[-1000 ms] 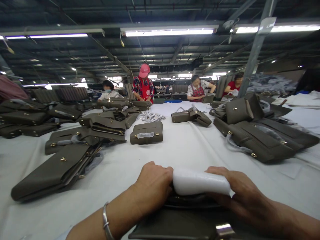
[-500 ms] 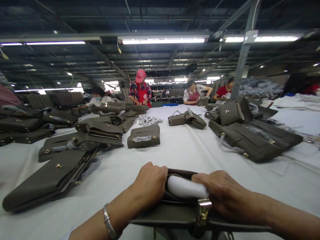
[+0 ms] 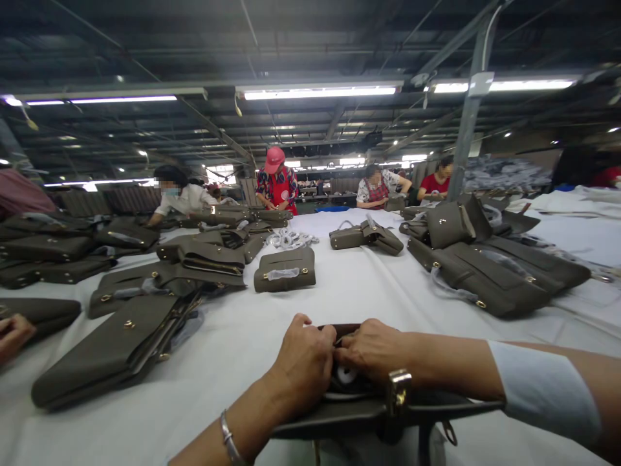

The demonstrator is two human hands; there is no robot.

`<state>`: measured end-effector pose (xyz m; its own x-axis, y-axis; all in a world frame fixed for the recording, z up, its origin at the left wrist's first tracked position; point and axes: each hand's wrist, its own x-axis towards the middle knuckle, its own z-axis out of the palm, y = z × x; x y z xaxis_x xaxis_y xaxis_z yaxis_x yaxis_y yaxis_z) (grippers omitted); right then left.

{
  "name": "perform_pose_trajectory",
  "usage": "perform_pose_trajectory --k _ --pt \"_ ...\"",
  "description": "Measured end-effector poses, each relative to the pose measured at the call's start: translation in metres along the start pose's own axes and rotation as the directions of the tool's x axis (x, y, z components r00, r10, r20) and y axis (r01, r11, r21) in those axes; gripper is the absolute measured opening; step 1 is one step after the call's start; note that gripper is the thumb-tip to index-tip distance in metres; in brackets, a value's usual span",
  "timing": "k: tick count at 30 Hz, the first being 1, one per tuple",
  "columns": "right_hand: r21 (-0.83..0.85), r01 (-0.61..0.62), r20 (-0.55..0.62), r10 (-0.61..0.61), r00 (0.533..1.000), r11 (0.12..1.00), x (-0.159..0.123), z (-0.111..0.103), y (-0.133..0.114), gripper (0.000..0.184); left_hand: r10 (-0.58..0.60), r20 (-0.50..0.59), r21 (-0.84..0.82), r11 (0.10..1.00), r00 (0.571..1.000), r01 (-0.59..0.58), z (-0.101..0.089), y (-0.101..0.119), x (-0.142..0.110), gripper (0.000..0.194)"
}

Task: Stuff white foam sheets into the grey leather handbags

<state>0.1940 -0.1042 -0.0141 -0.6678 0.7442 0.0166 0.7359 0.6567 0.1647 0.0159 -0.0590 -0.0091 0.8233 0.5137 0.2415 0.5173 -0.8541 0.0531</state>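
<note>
At the near table edge, the left hand [image 3: 303, 362] and right hand [image 3: 373, 353] are closed together on the olive handbag [image 3: 359, 411] mouth, pressing white foam stuffing [image 3: 346, 374] inside. Stuffing appears almost fully seated; the gold clasp [image 3: 398, 391] remains unfastened.

The white foam pad [image 3: 346, 374] is almost wholly hidden between the left hand [image 3: 305, 364] and right hand [image 3: 373, 349]. The handbag [image 3: 369, 411] beneath them is cut off by the bottom edge. Another person's hand [image 3: 12, 335] is cropped at the left edge. Distant workers' faces are blurred.
</note>
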Motion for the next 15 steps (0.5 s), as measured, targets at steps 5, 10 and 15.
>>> perform_pose_trajectory --k 5,10,15 --pt "0.209 -0.148 0.099 0.129 0.987 0.967 -0.018 -0.018 -0.003 0.027 -0.092 -0.095 -0.154 0.985 0.991 0.076 0.006 -0.001 -0.001 0.014" --pt "0.346 -0.309 0.005 0.327 0.945 0.886 -0.05 -0.067 -0.013 0.035 -0.209 -0.152 -0.249 0.954 0.966 0.167 0.01 -0.001 -0.001 0.009" --pt "0.272 -0.428 0.152 0.4 0.904 0.862 -0.045 -0.066 -0.028 0.018 -0.246 -0.162 -0.26 0.945 0.956 0.199 0.011 0.0 0.001 0.01"
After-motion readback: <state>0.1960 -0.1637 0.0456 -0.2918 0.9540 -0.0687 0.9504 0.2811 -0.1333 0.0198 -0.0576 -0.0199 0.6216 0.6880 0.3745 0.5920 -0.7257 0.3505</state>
